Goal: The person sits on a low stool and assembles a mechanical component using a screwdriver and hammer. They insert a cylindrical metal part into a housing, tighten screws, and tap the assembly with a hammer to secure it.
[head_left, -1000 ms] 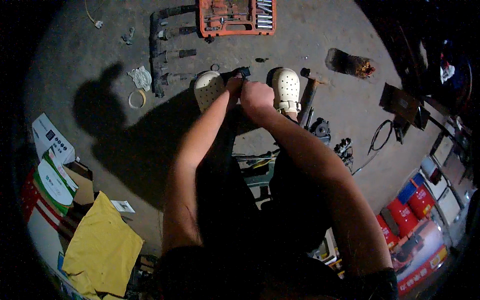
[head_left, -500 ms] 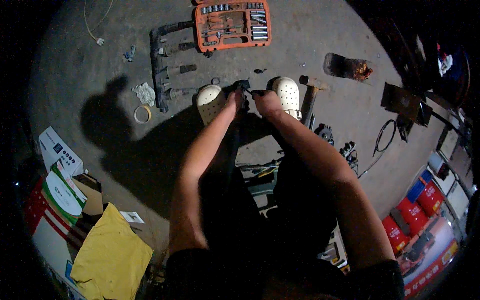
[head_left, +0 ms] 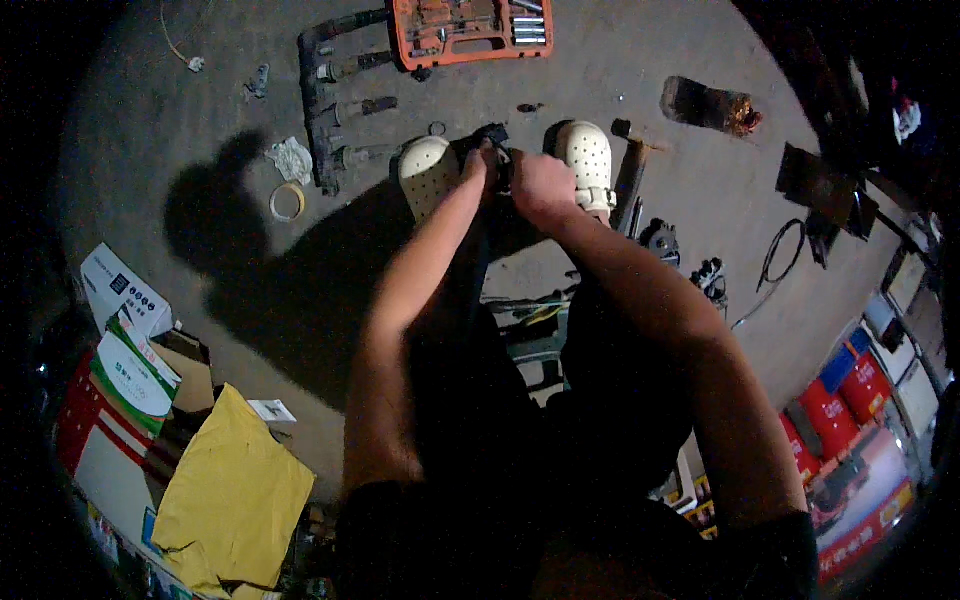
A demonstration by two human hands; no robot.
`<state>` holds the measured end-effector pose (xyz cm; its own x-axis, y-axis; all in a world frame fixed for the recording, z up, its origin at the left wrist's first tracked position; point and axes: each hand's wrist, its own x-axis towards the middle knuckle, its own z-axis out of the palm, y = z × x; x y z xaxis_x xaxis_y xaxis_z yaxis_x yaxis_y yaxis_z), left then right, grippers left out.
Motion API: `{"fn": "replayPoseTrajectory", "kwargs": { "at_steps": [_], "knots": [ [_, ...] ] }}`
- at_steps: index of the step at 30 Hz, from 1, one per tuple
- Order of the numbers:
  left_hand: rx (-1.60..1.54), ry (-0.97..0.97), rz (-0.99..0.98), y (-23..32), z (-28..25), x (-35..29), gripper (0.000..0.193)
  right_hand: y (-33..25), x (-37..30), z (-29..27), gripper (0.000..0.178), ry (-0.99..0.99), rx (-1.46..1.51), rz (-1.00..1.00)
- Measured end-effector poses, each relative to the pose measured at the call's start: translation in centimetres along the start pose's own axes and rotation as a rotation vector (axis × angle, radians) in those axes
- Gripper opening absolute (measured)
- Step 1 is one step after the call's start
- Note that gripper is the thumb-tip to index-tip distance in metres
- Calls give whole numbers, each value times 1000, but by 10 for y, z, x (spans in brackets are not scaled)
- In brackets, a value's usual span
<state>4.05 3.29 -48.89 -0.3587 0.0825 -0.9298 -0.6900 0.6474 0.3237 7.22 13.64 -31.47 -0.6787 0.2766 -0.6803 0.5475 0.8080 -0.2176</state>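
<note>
Between my cream clogs, my left hand (head_left: 482, 166) is closed around a black part (head_left: 490, 135) whose dark upper end sticks out past the fingers. My right hand (head_left: 543, 187) is a fist close beside it, knuckles up. What the right fingers grip is hidden; a small glint shows between the two hands. The left clog (head_left: 426, 165) and the right clog (head_left: 586, 155) stand on either side of the hands. Shadow covers most of the black part, so its exact kind cannot be made out.
An open orange socket set (head_left: 475, 52) lies ahead, beside a black pipe with side branches (head_left: 318, 130). A hammer (head_left: 630, 180) rests right of the right clog. Left are a tape roll (head_left: 287, 202), crumpled paper (head_left: 290, 160) and a yellow cloth (head_left: 235, 490); right, a coiled cable (head_left: 782, 250).
The whole view has shifted, so floor things sit higher in the picture. My right fist has turned and come closer to the left hand; the dark tool shaft seen earlier is now hidden.
</note>
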Motion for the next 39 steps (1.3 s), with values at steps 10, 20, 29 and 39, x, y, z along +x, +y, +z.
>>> {"fn": "replayPoseTrajectory", "kwargs": {
  "at_steps": [10,20,29,39],
  "knots": [
    [-44,-90,165,-4,-15,-19,61,42,42,33,34,-152,661,255],
    [278,-83,104,21,-21,-69,81,100,23,22,41,-205,589,-360],
    [-608,-257,31,19,-33,-69,55,69,19,-11,35,-330,865,-74],
    [200,306,517,2,-18,-40,49,59,14,-17,36,-235,625,-134]
  ]
}}
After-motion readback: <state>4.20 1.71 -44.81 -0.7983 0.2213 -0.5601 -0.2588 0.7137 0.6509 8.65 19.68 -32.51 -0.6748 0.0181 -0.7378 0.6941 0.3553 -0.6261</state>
